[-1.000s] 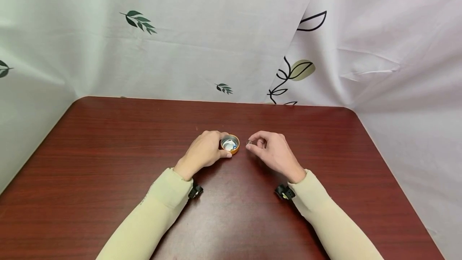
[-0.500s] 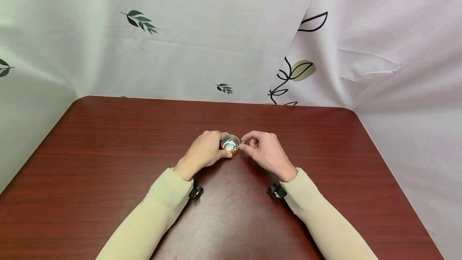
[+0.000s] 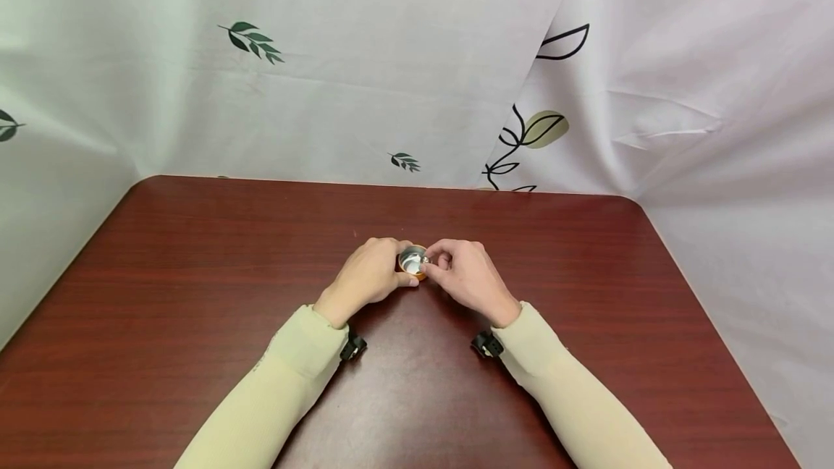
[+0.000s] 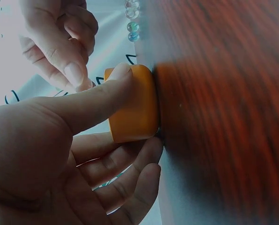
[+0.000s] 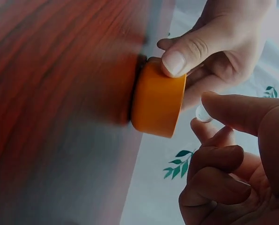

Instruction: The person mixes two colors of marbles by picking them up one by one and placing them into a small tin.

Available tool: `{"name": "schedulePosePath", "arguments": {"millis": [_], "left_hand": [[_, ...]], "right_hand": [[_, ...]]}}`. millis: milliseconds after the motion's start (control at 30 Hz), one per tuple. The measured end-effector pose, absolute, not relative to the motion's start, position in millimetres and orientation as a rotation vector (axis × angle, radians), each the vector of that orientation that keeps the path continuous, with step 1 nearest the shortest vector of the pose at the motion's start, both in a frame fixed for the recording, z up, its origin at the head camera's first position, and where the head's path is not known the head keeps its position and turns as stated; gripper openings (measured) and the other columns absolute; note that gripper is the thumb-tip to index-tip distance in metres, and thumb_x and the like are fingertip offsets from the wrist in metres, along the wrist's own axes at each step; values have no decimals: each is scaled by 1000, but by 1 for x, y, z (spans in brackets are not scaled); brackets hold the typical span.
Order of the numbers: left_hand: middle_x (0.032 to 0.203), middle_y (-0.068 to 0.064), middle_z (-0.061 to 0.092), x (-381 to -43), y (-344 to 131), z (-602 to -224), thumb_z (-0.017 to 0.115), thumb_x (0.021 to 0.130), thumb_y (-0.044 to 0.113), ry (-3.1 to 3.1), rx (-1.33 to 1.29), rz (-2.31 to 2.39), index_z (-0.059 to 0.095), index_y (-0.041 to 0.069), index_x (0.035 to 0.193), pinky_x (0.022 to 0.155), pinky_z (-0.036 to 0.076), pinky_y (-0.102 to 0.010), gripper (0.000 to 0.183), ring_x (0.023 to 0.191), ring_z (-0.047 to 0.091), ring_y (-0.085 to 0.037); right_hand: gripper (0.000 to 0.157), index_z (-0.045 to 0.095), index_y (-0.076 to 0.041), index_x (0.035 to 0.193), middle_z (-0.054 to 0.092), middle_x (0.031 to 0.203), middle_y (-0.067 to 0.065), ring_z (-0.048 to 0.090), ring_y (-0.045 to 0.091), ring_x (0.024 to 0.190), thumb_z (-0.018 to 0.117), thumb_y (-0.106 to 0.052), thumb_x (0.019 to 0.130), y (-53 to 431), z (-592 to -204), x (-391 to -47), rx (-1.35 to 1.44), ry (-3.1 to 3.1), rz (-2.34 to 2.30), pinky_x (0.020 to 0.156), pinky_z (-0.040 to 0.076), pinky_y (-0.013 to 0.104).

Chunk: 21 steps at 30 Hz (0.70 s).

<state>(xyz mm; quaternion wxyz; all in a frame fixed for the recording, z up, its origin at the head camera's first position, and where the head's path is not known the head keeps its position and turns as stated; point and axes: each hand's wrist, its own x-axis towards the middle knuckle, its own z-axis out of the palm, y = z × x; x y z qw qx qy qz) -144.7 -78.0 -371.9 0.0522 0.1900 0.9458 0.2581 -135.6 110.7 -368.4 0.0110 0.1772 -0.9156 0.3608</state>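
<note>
My left hand (image 3: 365, 273) grips a small round orange tin (image 5: 157, 104), thumb on one side and fingers round the other. The tin stands upright on the table with its open top up and a silvery inside. My right hand (image 3: 470, 277) pinches a clear glass marble (image 5: 203, 114) between thumb and a finger. In the head view these fingertips overlap the tin's right rim; the right wrist view shows the marble just above rim height. The right hand's other fingers are curled in. Several clear and bluish marbles (image 4: 133, 26) sit in a row beyond the tin in the left wrist view.
The dark red wooden table (image 3: 228, 353) has rounded far corners. White cloth (image 3: 339, 107) with leaf prints hangs behind it and along both sides. Black cameras (image 3: 354, 347) are worn on both wrists.
My right hand has moved left with the marble, from beside the tin to over its right rim. My left hand stays in place, holding the tin.
</note>
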Motion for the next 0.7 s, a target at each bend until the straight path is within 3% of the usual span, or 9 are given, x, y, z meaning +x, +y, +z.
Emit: {"name": "schedulePosePath", "arguments": {"millis": [700], "left_hand": [[100,0,71,-146,-80,-373,86,82,31,2883,594,777,72,15,122,74,50,-34,45,80,60,-17]], "right_hand": [[9,76,-9,91,51,56,-7,44,5,50,77,-18,88,96,-374,-139,560,-2911,1044,49,35,22]]}}
